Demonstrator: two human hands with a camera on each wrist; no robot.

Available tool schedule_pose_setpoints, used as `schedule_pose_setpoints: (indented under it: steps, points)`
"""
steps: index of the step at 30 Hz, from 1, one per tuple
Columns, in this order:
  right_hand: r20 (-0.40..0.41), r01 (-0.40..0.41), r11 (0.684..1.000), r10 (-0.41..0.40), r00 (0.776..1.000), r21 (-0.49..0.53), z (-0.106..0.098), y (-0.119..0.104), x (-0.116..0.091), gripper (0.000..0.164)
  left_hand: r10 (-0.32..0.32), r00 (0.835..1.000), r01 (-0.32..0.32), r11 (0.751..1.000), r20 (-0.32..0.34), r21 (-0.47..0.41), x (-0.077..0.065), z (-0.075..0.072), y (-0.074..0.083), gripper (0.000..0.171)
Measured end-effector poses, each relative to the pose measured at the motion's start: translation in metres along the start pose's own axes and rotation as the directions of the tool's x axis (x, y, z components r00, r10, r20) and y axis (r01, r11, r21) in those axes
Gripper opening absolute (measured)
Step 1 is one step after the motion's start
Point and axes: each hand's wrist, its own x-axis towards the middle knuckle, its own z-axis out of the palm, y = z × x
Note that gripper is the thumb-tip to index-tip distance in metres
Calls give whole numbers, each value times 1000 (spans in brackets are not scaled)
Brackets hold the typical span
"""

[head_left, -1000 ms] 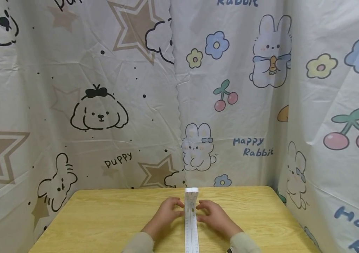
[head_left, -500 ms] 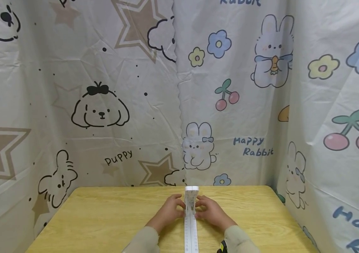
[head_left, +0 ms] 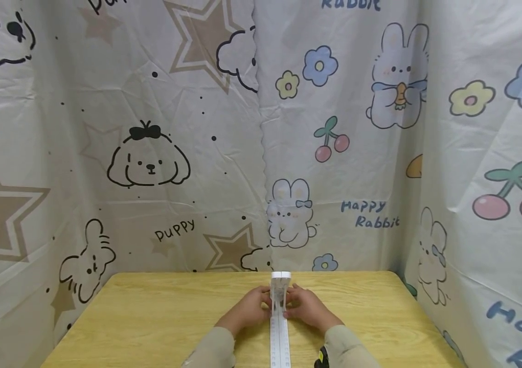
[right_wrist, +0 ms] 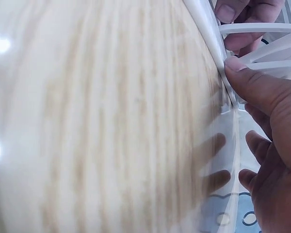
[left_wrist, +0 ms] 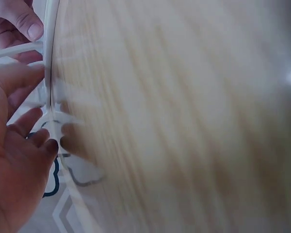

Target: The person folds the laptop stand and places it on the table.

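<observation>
A long white plastic frame with two parallel notched rails, looking like a folding laptop stand (head_left: pixel 280 337), lies lengthwise on the table. Its rounded double end stands up at the far side. My left hand (head_left: pixel 256 307) is at its left near that end, thumb and fingers on a thin side bar. From the right, my right hand (head_left: pixel 305 306) pinches the opposite bar. In the right wrist view, the right thumb (right_wrist: pixel 236 64) lies on a white bar (right_wrist: pixel 271 64); its other fingers are spread below. The left wrist view shows the left fingers (left_wrist: pixel 34 138) loosely bent; the bar contact is partly hidden.
A yellow wood-grain table (head_left: pixel 150 327) is under the stand. Behind it and at both sides hangs a pale curtain (head_left: pixel 224 179) printed with puppies, rabbits and flowers. A black and yellow item (head_left: pixel 322 358) shows at the right sleeve.
Both hands have moved inward and taken hold of the stand's far part. Its thin side bars now bulge slightly outward from the rails. The stand stays in about the same place.
</observation>
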Motion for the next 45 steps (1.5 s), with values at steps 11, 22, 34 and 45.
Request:
schedule_pose_setpoints:
  steps: [11, 22, 34, 45]
  points:
    - [-9, -14, 999, 14, 1000, 38, 5, -1, -2, 23, -13, 1000, 13, 1000, 0, -7, -2, 1, -6, 13]
    - [-7, -19, 999, 19, 1000, 30, 6, -8, -7, 19, -52, 999, 52, 999, 3, 9, -6, -2, 0, 17]
    - [-2, 26, 1000, -26, 1000, 3, 5, -11, -11, 15, -73, 997, 73, 997, 16, -17, -15, -4, 12, 17]
    - [-40, 7, 1000, -8, 999, -18, 10, -13, -14, 11, -25, 999, 23, 999, 31, 36, -13, -2, 12, 9]
